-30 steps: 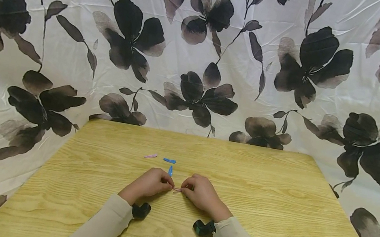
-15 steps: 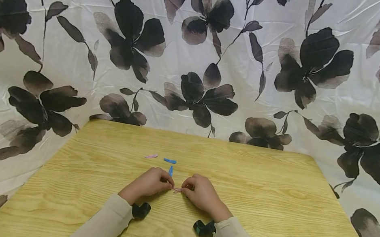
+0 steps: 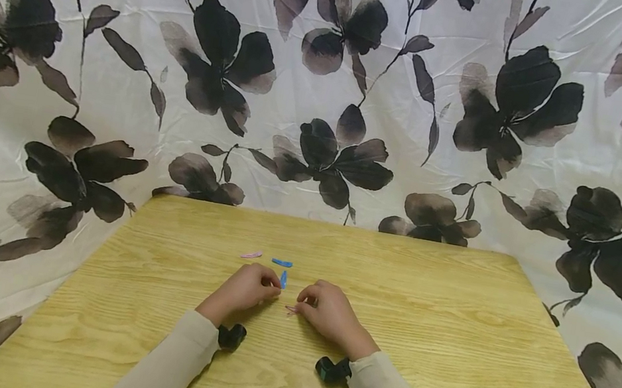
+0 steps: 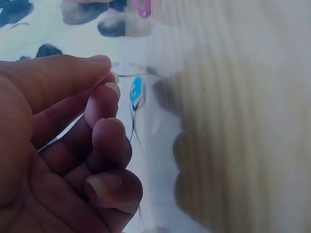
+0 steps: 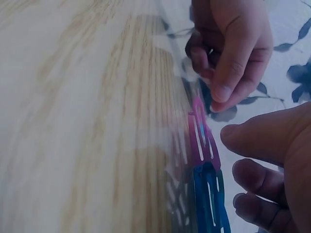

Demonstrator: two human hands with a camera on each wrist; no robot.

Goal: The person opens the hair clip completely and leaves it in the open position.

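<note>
Head view and right wrist view together place the near pink clip (image 5: 202,148) low between the two hands, its end just beside the right fingertips. By its look, a slotted snap hair clip, it is judged to be very light, thin and springy, smooth enough to be slid or flicked aside by a careless touch. It would best be pinched along its long edges near the broader end, with the slots and hinge left free, since the narrow legs could be bent or snapped over.

Nothing is seen to be held. The left hand (image 3: 247,289) is loosely curled with thumb and forefinger tips close together, beside the upright blue clip (image 3: 283,280); the right hand (image 3: 330,314) is relaxed, with thumb and fingers parted and a gap seen between them and the clips.

In the right wrist view a darker blue clip (image 5: 200,201) is lined up against the pink one; whether they are linked or only overlapped cannot be told. Farther back on the worktop (image 3: 421,304), the crosswise blue clip (image 3: 282,263) and the far pink clip (image 3: 251,255) are laid well apart from the right hand. The near pink clip is partly masked by the right fingers from above, and access from the left is narrowed by the upright blue clip.
</note>
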